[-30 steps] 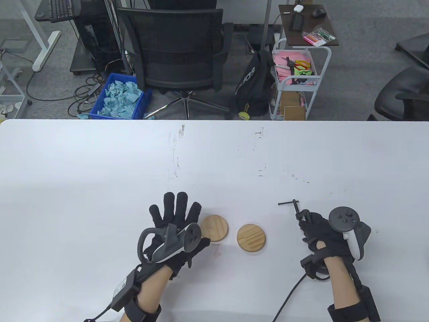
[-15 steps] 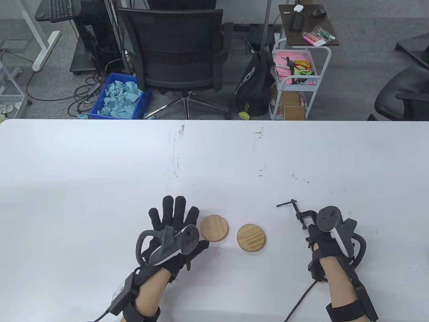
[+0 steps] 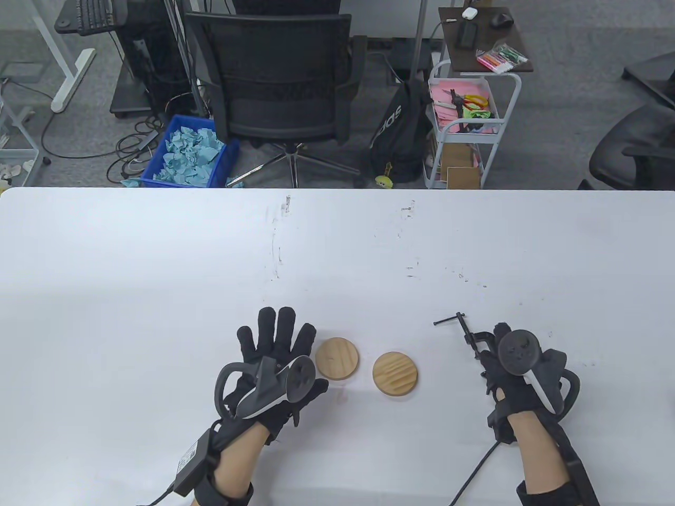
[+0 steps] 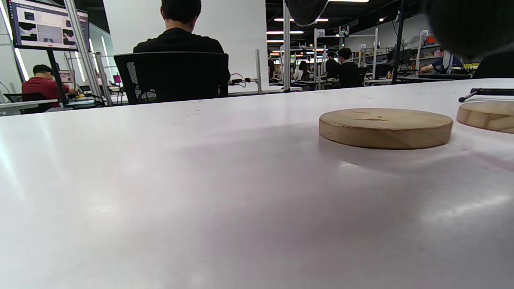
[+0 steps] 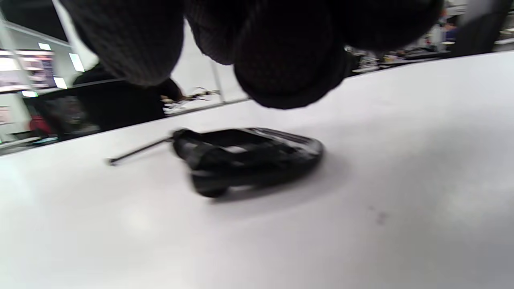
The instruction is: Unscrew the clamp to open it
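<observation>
Table view: one clamp lies flat on the tabletop, right of two wooden discs. Right hand sits over the frame end; contact is hidden by the tracker, so grip cannot be told. Left hand rests flat, fingers spread, holding nothing. Left wrist view: both discs visible, the clamp's bar tip at the far right. Right wrist view: blurred; clamp lies below the fingers, apparently apart from them. Judged step: securing the clamp before unscrewing. Next: steady the frame and turn the handle bar.
</observation>
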### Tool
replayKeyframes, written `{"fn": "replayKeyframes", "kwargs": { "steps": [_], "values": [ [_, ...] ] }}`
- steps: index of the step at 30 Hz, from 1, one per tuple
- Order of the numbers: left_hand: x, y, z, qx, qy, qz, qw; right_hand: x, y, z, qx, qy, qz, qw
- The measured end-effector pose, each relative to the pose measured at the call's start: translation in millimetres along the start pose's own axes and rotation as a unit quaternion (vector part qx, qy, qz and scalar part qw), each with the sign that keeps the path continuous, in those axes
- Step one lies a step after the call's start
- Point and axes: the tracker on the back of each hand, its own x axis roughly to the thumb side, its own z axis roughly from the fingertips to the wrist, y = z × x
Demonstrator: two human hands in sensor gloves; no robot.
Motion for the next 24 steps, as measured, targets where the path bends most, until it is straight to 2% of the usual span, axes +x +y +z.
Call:
{"fn": "replayKeyframes", "kwargs": {
  "steps": [5, 7, 9, 10, 12, 16, 19, 24],
  "values": [
    [1.8, -2.3, -0.5, -0.014, -0.011, -0.002, 1.000, 28.2, -3.5, 17.9, 0.009, -0.097, 0.001, 0.995],
    [2.2, -2.5, -0.8, -0.018, -0.015, 0.000, 1.000, 37.8, 0.6, 22.3, 0.044, -0.129, 0.006, 0.991],
    [1.9, -2.5, -1.3, -0.027, -0.019, 0.003, 0.999, 45.4, 7.3, 26.4, 0.114, -0.148, 0.035, 0.982],
    [1.6, -2.4, -1.3, -0.029, -0.019, 0.003, 0.999, 47.7, 10.0, 27.5, 0.121, -0.156, 0.035, 0.980],
    [0.7, -2.2, -1.1, -0.030, -0.021, 0.007, 0.999, 53.6, 17.3, 29.0, 0.117, -0.180, 0.029, 0.976],
    [5.8, -6.6, -2.0, -0.042, -0.032, -0.002, 0.999, 63.8, 32.4, 33.7, 0.144, -0.230, 0.049, 0.961],
    [10.3, -9.1, -3.9, -0.049, -0.040, -0.007, 0.998, 69.3, 34.9, 36.9, 0.128, -0.258, 0.054, 0.956],
    [8.6, -7.1, -2.3, -0.039, -0.036, -0.009, 0.999, 69.4, 35.5, 37.6, 0.119, -0.265, 0.045, 0.956]
  ]
}}
